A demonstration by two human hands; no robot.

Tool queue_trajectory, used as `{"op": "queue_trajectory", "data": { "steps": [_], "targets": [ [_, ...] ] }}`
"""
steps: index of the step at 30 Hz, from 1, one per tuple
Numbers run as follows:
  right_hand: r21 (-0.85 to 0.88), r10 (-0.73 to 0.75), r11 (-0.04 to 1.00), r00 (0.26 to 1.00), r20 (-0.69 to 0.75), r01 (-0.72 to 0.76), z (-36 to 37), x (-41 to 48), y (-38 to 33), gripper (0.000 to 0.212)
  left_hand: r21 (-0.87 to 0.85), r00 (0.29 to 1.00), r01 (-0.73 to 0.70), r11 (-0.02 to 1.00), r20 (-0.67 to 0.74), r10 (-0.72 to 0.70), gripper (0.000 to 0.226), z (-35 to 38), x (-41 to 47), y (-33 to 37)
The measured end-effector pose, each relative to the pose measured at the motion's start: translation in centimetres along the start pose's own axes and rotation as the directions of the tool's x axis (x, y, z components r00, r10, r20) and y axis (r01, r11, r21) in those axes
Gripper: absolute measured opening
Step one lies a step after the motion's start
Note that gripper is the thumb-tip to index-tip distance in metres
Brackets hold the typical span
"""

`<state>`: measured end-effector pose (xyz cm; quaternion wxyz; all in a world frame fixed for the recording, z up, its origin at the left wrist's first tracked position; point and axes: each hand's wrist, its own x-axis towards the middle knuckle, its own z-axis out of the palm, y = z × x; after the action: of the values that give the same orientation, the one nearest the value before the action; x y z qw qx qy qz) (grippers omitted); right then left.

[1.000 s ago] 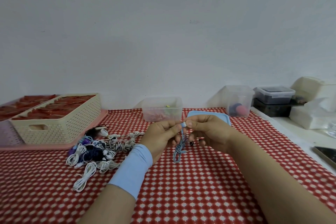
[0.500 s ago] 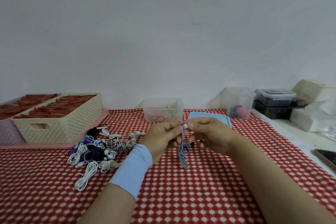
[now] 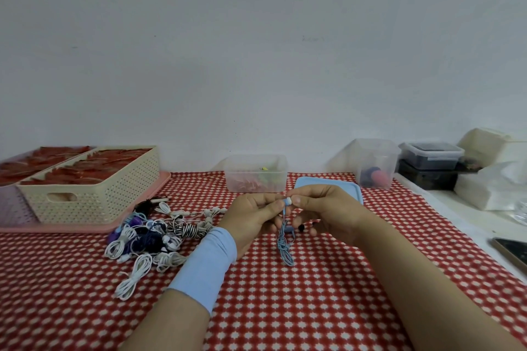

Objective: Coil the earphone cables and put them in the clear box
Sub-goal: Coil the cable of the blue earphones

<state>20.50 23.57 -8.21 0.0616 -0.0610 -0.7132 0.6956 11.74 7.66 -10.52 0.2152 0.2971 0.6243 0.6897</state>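
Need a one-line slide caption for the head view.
Left hand and right hand pinch a blue earphone cable, clear box behind them.

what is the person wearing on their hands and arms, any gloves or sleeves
No gloves: the left hand and right hand are bare. A plain light blue fabric band wraps the left wrist. The right arm has no sleeve; no rings or watch visible.

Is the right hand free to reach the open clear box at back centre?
Probably yes: the clear box stands open just beyond the right hand, nothing between, though that hand pinches the blue earphone.
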Motion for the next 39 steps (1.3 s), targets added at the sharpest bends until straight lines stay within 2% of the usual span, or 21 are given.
{"op": "queue_trajectory", "data": {
  "steps": [5, 14, 21, 30, 35, 39],
  "targets": [
    [-0.053, -0.095, 0.994, 0.993, -0.074, 0.092, -0.1, -0.1, -0.2, 0.014, -0.033, 0.999, 0.027, 0.999, -0.044, -0.029, 0.013, 0.3, 0.2, -0.1],
    [-0.244, -0.16, 0.959, 0.986, -0.042, 0.145, -0.4, -0.9, -1.1, 0.012, -0.005, 0.999, 0.049, 0.999, -0.022, -0.049, 0.014, 0.2, 0.0, 0.1],
    [-0.136, 0.024, 0.99, 0.999, 0.041, -0.018, -0.9, -0.7, -0.8, 0.012, 0.043, 0.999, 0.012, 0.999, 0.052, -0.014, 0.014, -0.1, -0.2, 0.0],
    [-0.101, 0.061, 0.993, 0.997, 0.043, -0.057, -0.7, -0.8, -1.0, 0.011, 0.09, 0.998, 0.009, 0.996, 0.062, -0.015, 0.015, -0.3, -0.1, -0.1],
    [-0.049, 0.03, 0.998, 0.997, 0.071, -0.026, -0.6, -1.0, -0.9, 0.011, -0.022, 0.997, 0.043, 0.999, 0.073, -0.041, 0.019, 0.1, -0.2, 0.1],
    [-0.035, 0.037, 0.999, 0.995, 0.092, -0.034, -0.8, -1.1, -0.8, 0.012, -0.023, 0.995, 0.028, 0.999, 0.092, -0.026, 0.018, 0.3, -0.4, 0.4]
  ]
}}
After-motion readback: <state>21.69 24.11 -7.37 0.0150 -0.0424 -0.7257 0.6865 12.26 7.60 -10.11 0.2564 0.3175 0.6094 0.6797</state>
